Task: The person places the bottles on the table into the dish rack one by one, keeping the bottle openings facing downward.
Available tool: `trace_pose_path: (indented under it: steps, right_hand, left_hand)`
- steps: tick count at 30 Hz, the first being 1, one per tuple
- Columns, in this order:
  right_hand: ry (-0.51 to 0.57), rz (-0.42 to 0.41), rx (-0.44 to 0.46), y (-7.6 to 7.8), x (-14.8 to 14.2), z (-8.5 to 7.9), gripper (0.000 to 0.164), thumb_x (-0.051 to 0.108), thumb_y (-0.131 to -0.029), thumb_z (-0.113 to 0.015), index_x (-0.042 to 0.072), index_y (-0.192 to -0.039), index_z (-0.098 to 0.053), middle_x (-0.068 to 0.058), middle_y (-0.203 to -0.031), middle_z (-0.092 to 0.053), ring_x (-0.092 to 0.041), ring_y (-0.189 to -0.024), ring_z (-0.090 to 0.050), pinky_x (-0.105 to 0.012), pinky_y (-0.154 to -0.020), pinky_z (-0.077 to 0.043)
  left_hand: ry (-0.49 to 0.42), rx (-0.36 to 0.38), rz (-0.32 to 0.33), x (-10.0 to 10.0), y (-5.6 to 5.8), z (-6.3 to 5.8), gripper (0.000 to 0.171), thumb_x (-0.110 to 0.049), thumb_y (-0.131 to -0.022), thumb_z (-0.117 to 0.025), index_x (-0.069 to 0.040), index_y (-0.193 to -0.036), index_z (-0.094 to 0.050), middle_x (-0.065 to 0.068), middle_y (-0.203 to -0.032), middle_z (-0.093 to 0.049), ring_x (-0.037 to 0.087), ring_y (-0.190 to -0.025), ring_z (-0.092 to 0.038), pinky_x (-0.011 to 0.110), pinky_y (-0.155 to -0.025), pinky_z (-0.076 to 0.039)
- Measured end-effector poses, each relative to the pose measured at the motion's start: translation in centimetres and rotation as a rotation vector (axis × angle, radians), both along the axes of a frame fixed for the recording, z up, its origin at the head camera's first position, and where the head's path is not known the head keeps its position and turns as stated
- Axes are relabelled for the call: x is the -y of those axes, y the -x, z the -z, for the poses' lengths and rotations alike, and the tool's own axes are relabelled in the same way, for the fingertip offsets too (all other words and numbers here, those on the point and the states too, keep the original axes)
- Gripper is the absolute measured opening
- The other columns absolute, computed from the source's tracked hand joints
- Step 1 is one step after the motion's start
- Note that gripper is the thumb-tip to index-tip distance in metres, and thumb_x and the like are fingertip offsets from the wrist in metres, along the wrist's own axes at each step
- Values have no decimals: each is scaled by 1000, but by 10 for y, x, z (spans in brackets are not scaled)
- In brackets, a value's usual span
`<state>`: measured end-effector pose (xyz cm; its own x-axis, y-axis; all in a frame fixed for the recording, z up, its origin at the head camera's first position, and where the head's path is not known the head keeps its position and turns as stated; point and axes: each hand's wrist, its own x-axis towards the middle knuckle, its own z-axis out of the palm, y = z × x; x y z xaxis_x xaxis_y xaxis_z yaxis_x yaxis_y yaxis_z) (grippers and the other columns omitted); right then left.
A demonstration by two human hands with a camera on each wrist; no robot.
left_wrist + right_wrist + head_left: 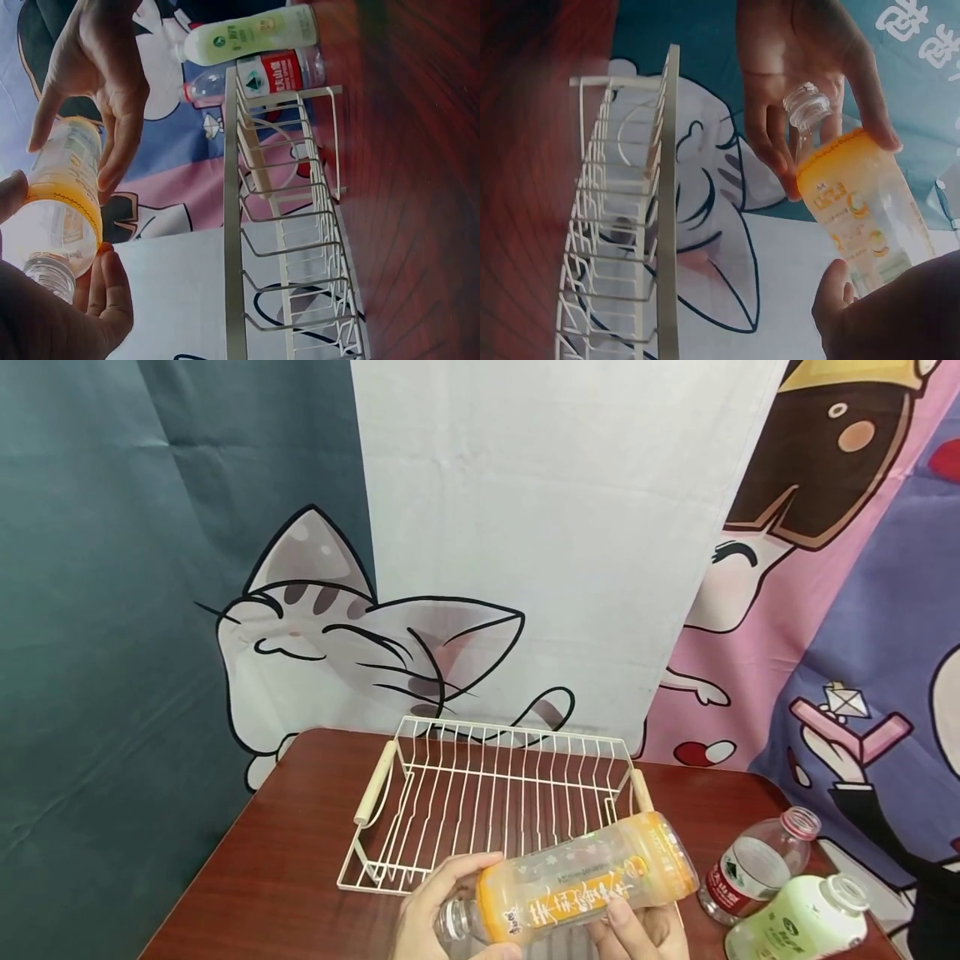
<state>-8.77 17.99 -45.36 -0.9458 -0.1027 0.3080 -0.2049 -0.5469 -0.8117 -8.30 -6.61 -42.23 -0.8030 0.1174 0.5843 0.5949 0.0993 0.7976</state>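
A clear plastic drink bottle with an orange label [573,885] lies almost level above the front of a white wire rack [495,768]. Its capless neck points to the left. My left hand [431,914] grips it at the shoulder by the neck, thumb and fingers on opposite sides. Toward the base, my right hand [637,933] holds it, with the thumb across the label. In the right wrist view the bottle's neck [806,105] sits in front of my left palm, and liquid cannot be made out inside.
Right of the rack stand a clear bottle with a red label [753,868] and a pale green bottle [798,918], both uncapped. The rack has wooden side handles [375,783] and rests on a dark red table [247,860]. A printed cartoon curtain [562,527] hangs behind.
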Motion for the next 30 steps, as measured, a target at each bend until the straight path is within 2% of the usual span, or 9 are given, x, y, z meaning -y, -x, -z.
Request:
trace_pose_path:
  steps: [5, 10, 13, 16, 18, 21, 23, 26, 30]
  right_hand:
    - [50, 46, -25, -1, 11, -9, 42, -1, -104, -35, 10, -145, -39, -9, -138, -56, -22, -125, -61, -40, -102, -53]
    - [-21, 163, 77, -3, 21, -25, 41, 6, -104, -43, 8, -145, -41, -11, -135, -57, -20, -121, -63, -39, -101, -54]
    - [-70, 202, 121, -2, 27, -33, 43, 9, -103, -45, 7, -146, -40, -12, -134, -56, -20, -120, -63, -41, -101, -54]
    - [-77, 202, 120, 1, 31, -38, 45, 8, -103, -45, 5, -147, -39, -14, -138, -52, -22, -124, -60, -41, -103, -53]
    - [-69, 203, 121, 5, 34, -42, 44, 7, -102, -47, 6, -146, -40, -13, -138, -51, -22, -126, -58, -40, -104, -52]
    - [-62, 221, 106, 9, 40, -53, 46, 5, -100, -52, 6, -145, -42, -14, -139, -51, -21, -128, -55, -36, -104, -52]
    - [-73, 234, 89, 11, 45, -64, 48, 3, -98, -54, 5, -145, -42, -15, -140, -51, -22, -128, -54, -34, -104, -51]
    - [-128, 241, 67, 13, 50, -84, 48, 1, -98, -54, 5, -145, -43, -15, -141, -51, -21, -130, -52, -32, -106, -49]
    - [-211, 227, 19, 19, 46, -107, 46, 0, -100, -53, 4, -145, -44, -18, -140, -52, -22, -128, -55, -30, -107, -49]
  left_hand:
    - [-40, 58, 32, -2, -2, 1, 68, -18, -72, -90, -14, -133, -63, -1, -108, -73, 14, -90, -71, 32, -78, -60]
    - [-24, 53, 31, -1, -1, 2, 70, -16, -71, -92, -16, -134, -61, -1, -108, -73, 13, -90, -71, 31, -77, -60]
    - [-18, 32, 40, 1, 0, 4, 69, -14, -72, -89, -15, -135, -60, -1, -107, -73, 12, -89, -71, 30, -76, -60]
    - [-16, 3, 46, 4, -1, 6, 65, -13, -75, -83, -14, -136, -60, -2, -106, -73, 12, -89, -71, 30, -77, -59]
    - [-3, -59, 35, 6, 0, 8, 61, -12, -79, -75, -11, -137, -59, -1, -110, -72, 13, -91, -70, 30, -77, -59]
    - [63, -162, -37, 11, 3, 9, 52, -14, -89, -62, -10, -140, -57, 1, -118, -69, 14, -98, -69, 32, -80, -58]
    - [138, -225, -139, 18, 5, 10, 49, -13, -92, -57, -10, -140, -57, 2, -124, -67, 15, -105, -67, 34, -85, -57]
    - [274, -182, -316, 33, 5, 7, 46, -14, -93, -64, -20, -139, -60, -4, -131, -64, 14, -116, -63, 37, -93, -53]
    - [466, -106, -535, 57, 9, 5, 50, -22, -86, -79, -28, -134, -64, -9, -138, -59, 20, -123, -60, 47, -95, -51]
